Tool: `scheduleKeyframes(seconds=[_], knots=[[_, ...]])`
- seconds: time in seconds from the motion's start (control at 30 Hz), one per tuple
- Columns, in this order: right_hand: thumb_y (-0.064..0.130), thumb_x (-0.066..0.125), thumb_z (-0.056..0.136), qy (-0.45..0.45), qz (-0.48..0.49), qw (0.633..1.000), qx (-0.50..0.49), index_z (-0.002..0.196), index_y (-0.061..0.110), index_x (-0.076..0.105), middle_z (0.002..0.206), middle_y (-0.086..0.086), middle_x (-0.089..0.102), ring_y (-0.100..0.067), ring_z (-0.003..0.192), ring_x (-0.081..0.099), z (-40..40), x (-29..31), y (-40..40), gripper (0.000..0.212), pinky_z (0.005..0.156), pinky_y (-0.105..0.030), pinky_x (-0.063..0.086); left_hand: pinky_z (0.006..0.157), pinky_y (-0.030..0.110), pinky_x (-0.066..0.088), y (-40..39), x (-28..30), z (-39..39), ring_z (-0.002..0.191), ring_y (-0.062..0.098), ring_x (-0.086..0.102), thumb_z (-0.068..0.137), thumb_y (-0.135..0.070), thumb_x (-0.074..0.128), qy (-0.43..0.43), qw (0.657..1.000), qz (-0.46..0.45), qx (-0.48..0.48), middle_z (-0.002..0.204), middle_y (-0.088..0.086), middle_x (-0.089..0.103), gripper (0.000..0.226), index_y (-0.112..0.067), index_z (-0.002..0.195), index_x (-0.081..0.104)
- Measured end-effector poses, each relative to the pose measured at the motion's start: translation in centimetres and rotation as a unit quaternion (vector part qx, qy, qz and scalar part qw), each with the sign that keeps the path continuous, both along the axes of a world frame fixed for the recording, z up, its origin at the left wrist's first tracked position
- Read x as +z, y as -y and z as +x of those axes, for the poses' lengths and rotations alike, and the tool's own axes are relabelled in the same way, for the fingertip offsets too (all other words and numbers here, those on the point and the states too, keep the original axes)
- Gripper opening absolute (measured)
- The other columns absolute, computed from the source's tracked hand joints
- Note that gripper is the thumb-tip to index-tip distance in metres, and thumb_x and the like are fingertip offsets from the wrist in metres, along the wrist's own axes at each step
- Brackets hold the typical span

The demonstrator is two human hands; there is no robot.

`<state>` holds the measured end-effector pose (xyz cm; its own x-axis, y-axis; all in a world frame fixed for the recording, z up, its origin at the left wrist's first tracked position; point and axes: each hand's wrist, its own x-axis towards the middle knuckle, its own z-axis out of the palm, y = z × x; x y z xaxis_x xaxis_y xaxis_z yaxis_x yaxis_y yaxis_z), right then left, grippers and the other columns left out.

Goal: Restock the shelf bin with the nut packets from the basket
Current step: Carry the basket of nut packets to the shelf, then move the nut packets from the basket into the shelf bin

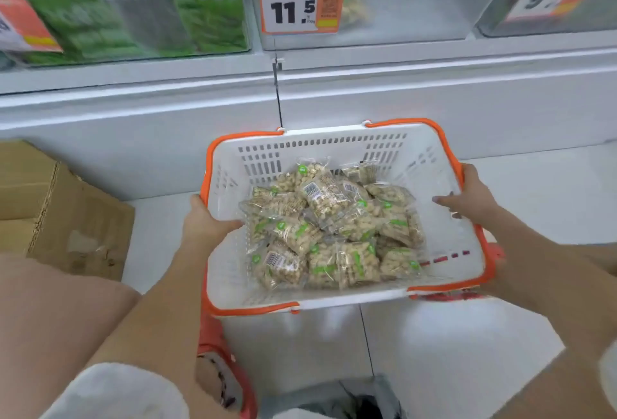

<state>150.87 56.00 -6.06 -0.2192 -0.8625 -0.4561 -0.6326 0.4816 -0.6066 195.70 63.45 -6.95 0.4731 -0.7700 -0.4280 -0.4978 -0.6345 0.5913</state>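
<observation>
Both hands, left hand (205,220) and right hand (467,196), clamp the basket (434,165) rims mid-frame, nut packets (330,228) unmoved; next, seemingly, lift toward the upper-centre shelf bin (417,4).

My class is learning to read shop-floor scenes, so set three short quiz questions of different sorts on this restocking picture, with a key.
1. True or false: both hands hold the white plastic basket with orange rim.
2. What price shows on the orange-framed price tag?
3. The clear nut packets lie: A in the basket, B in the clear shelf bin, C on the brown cardboard box.

Key: 1 true, the left hand and right hand grip opposite sides; 2 11.5; 3 A.
</observation>
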Motion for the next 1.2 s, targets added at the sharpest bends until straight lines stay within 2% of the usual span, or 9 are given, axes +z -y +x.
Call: scheduleKeyframes(seconds=[0.23,0.47,0.63,0.77,0.87,0.97,1.07,1.13,1.2], knots=[[0.022,0.078,0.077,-0.033,-0.098,0.992,0.069,0.143,0.04,0.027,0.135,0.003,0.048,-0.02,0.099,0.054,0.0,-1.4,-0.5,0.086,0.075,-0.034,0.044,0.06,0.046,0.055,-0.1,-1.1,0.6,0.069,0.03,0.063,0.071,-0.024,0.082,0.055,0.998,-0.026,-0.016,0.088,0.01,0.063,0.06,-0.011,0.109,0.038],[0.028,0.076,0.078,-0.088,-0.118,0.986,0.073,0.138,0.037,0.035,0.094,-0.001,0.055,-0.022,0.088,0.055,-0.2,-2.5,-0.5,0.073,0.068,-0.031,0.04,0.047,0.038,0.053,0.8,-1.8,0.9,0.058,0.029,0.063,0.073,-0.029,0.08,0.093,0.995,-0.015,-0.025,0.086,0.008,0.06,0.056,-0.011,0.104,0.038],[0.033,0.07,0.083,-0.108,-0.118,0.985,0.066,0.138,0.04,0.033,0.106,-0.004,0.048,-0.019,0.085,0.053,0.1,-2.7,-0.5,0.067,0.071,-0.032,0.04,0.052,0.044,0.057,1.0,-2.1,0.9,0.06,0.029,0.063,0.076,-0.038,0.076,0.108,0.994,-0.018,-0.029,0.086,0.006,0.059,0.056,-0.012,0.107,0.037],[0.028,0.057,0.089,-0.173,-0.141,0.973,0.058,0.135,0.03,0.039,0.115,-0.011,0.048,-0.023,0.06,0.054,0.8,-2.8,-0.9,0.049,0.057,-0.029,0.038,0.06,0.048,0.057,1.2,-2.3,0.6,0.079,0.028,0.063,0.078,-0.048,0.069,0.09,0.994,-0.058,0.002,0.101,0.007,0.059,0.057,-0.016,0.115,0.039],[0.021,0.058,0.086,-0.268,-0.193,0.942,0.067,0.128,0.019,0.05,0.125,-0.017,0.047,-0.033,0.096,0.055,1.8,-3.4,-1.2,0.044,0.082,-0.042,0.043,0.082,0.052,0.049,1.4,-2.3,-0.4,0.105,0.036,0.053,0.079,-0.048,0.064,0.193,0.977,-0.084,-0.014,0.117,0.016,0.054,0.063,-0.011,0.124,0.04],[0.017,0.061,0.083,-0.331,-0.24,0.91,0.074,0.12,0.013,0.056,0.136,-0.021,0.043,-0.038,0.128,0.037,3.1,-3.7,-1.4,0.038,0.106,-0.053,0.023,0.106,0.056,0.026,3.3,-1.3,-3.3,0.131,0.041,0.031,0.083,-0.047,0.062,0.271,0.953,-0.091,-0.101,0.141,0.02,0.039,0.071,-0.012,0.139,0.036],[0.025,0.056,0.093,-0.198,-0.232,0.936,0.175,0.134,0.013,0.046,0.149,-0.013,0.037,-0.03,0.128,0.046,5.7,-3.1,-1.4,0.044,0.107,-0.048,0.032,0.113,0.058,0.0,5.0,-1.0,-6.5,0.143,0.033,0.016,0.088,-0.055,0.05,0.309,0.923,0.006,-0.229,0.15,0.011,0.034,0.061,-0.022,0.138,0.042],[0.036,0.049,0.098,-0.061,-0.147,0.965,0.208,0.143,0.02,0.034,0.15,-0.002,0.038,-0.022,0.119,0.055,8.3,-2.6,-1.5,0.05,0.095,-0.039,0.043,0.113,0.05,0.02,5.2,-1.3,-8.8,0.129,0.025,0.042,0.09,-0.053,0.05,0.232,0.936,0.007,-0.266,0.143,0.011,0.044,0.059,-0.017,0.137,0.046],[0.045,0.05,0.096,-0.005,-0.075,0.972,0.221,0.144,0.023,0.03,0.146,0.002,0.043,-0.018,0.114,0.057,10.6,-2.9,-1.2,0.057,0.092,-0.036,0.046,0.085,0.031,0.047,5.1,-1.5,-11.2,0.08,0.01,0.058,0.091,-0.048,0.053,0.073,0.972,-0.004,-0.224,0.119,0.009,0.06,0.062,-0.01,0.138,0.043]])
